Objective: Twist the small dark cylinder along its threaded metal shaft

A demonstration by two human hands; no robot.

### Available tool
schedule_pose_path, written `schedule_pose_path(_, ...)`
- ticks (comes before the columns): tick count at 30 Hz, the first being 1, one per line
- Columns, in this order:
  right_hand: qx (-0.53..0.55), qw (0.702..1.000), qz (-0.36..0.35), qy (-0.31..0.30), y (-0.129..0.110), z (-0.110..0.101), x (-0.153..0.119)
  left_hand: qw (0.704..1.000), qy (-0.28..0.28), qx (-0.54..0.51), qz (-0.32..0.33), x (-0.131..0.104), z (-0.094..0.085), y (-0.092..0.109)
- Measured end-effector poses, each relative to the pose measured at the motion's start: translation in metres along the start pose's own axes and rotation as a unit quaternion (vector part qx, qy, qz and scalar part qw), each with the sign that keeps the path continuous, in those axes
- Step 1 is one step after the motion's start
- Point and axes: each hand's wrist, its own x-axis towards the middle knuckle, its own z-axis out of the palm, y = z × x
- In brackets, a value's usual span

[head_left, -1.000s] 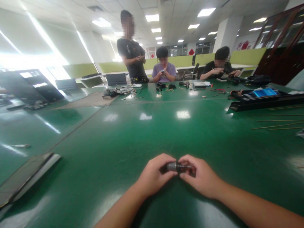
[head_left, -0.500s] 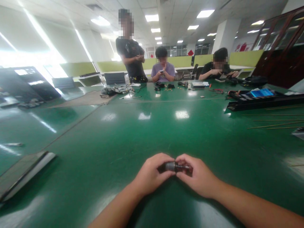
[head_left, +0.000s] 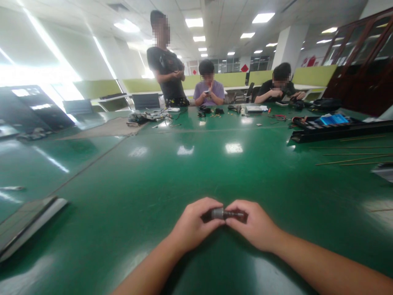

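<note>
Holding grey cylinder in left hand, gripping dark ribbed shaft at its 3 o'clock with right hand. Near 6 o'clock over bench. Seemingly joined, mid-handling; cannot tell how much done or left.

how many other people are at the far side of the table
3: a standing person left of centre, a seated person in purple near the middle, and a person in black to the right. Others could be hidden behind the partitions.

the tabletop is green, the held part grey and dark, the partitions yellow-green.
</note>
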Motion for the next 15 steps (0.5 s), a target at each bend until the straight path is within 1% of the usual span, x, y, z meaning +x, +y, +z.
schedule_pose_path(5, -0.015, 1.000, -0.006, -0.002, -0.001, -0.002, -0.001, 1.000, 0.013, 0.009, 0.011, 0.000, 0.001, 0.001)
schedule_pose_path(9, -0.024, 1.000, 0.003, -0.019, 0.002, 0.003, -0.002, 0.999, 0.027, 0.017, 0.020, 0.001, 0.000, -0.002)
schedule_pose_path(11, -0.006, 1.000, 0.008, -0.021, 0.005, 0.005, -0.002, 0.999, 0.025, 0.013, 0.026, 0.001, -0.001, -0.003)
schedule_pose_path(13, 0.041, 0.999, 0.012, -0.004, 0.006, 0.001, -0.001, 0.999, 0.022, 0.009, 0.031, 0.002, -0.002, -0.003)
schedule_pose_path(14, 0.071, 0.997, 0.012, 0.014, 0.005, -0.004, 0.000, 0.999, 0.021, 0.009, 0.031, 0.001, -0.002, -0.003)
schedule_pose_path(15, 0.092, 0.995, 0.000, 0.046, 0.003, -0.011, 0.001, 0.999, 0.020, 0.009, 0.029, 0.001, -0.002, -0.003)
